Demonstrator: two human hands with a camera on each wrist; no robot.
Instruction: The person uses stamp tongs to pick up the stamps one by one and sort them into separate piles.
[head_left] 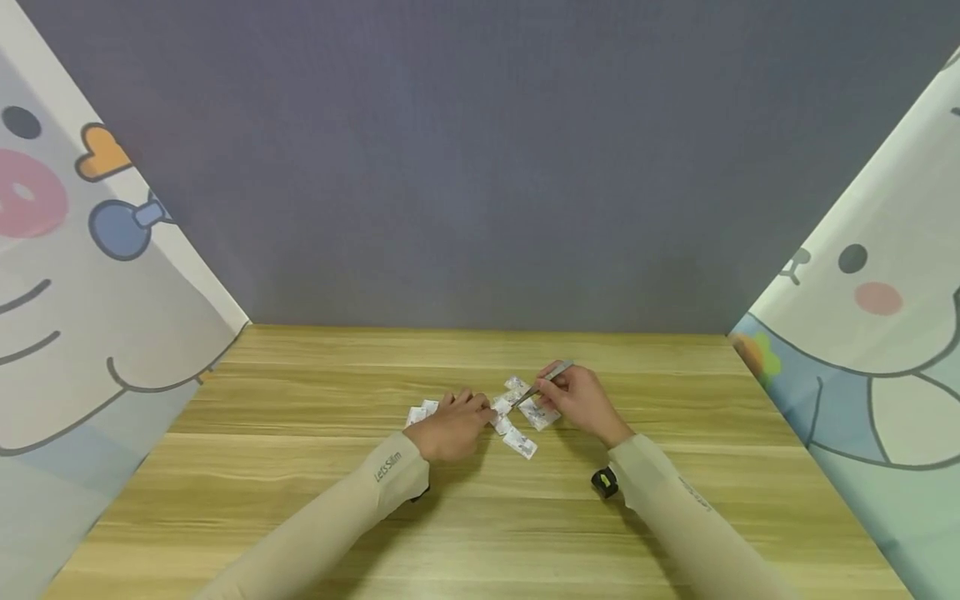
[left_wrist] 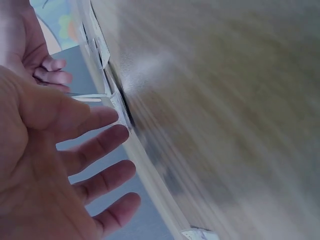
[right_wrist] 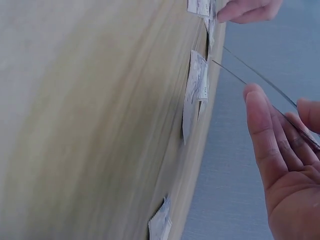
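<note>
Pinching slim grey metal tweezers (head_left: 555, 372) in the right hand (head_left: 587, 408), with parted tips near the small, flat, white printed packets (head_left: 520, 442); holding the left hand (head_left: 452, 427) with loosely straightened fingers at the cluster, perhaps touching a packet; finding packets lying on the pale wood-grain tabletop (head_left: 300, 500), between the hands and beyond the left; probably handling as light, thin, slightly slippery, easily creased; likely calling for gentle gripping at a serrated edge.

Right hand (right_wrist: 287, 172) grips tweezers (right_wrist: 282, 94), tips parted, near printed packets (right_wrist: 195, 82) along the edge of the wood-grain surface (right_wrist: 100, 125). Left hand (right_wrist: 252, 11) beside packets farther along.
</note>
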